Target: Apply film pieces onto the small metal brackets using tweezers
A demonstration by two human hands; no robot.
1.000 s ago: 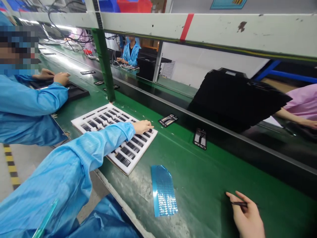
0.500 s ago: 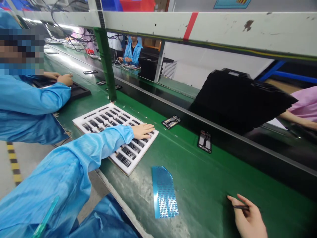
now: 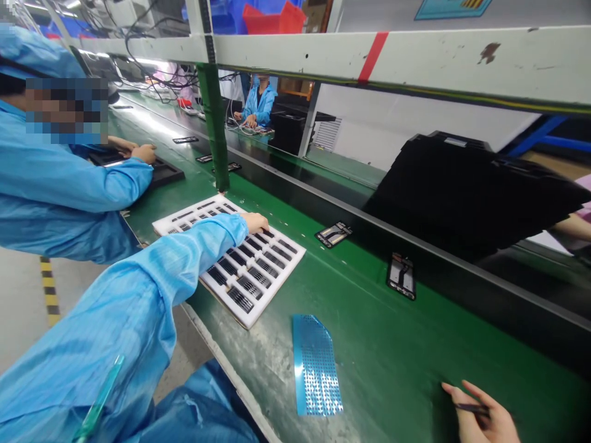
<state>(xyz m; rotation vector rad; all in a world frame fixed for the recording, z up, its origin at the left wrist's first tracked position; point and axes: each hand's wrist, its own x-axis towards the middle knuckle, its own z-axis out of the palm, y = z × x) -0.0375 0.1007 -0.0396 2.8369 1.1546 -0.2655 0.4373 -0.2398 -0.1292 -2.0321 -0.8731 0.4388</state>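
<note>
My left hand (image 3: 255, 223) reaches over the far right side of a white foam tray (image 3: 263, 301). Its fingers are bent down and pressed together at a slot; what they hold, if anything, is too small to make out. Rows of dark flat parts (image 3: 240, 299) fill the tray's slots. At the lower right, my right hand (image 3: 484, 415) holds a thin dark tool (image 3: 471, 407), with index finger and thumb apart at the front. Between the hands lies a blue sheet (image 3: 318, 369) dotted with small shiny pieces.
Two phone-like frames (image 3: 333, 234) (image 3: 401, 277) lie beyond the tray along the dark belt (image 3: 438, 264). A green post (image 3: 215, 129) rises behind the tray. A co-worker in blue (image 3: 69, 184) sits at the left with a black tray. Black stacked trays (image 3: 462, 191) stand at the right.
My left hand has drawn back slightly over the tray, its spread fingers now bent and together. The view has shifted, and my right hand still holds the dark tool.
</note>
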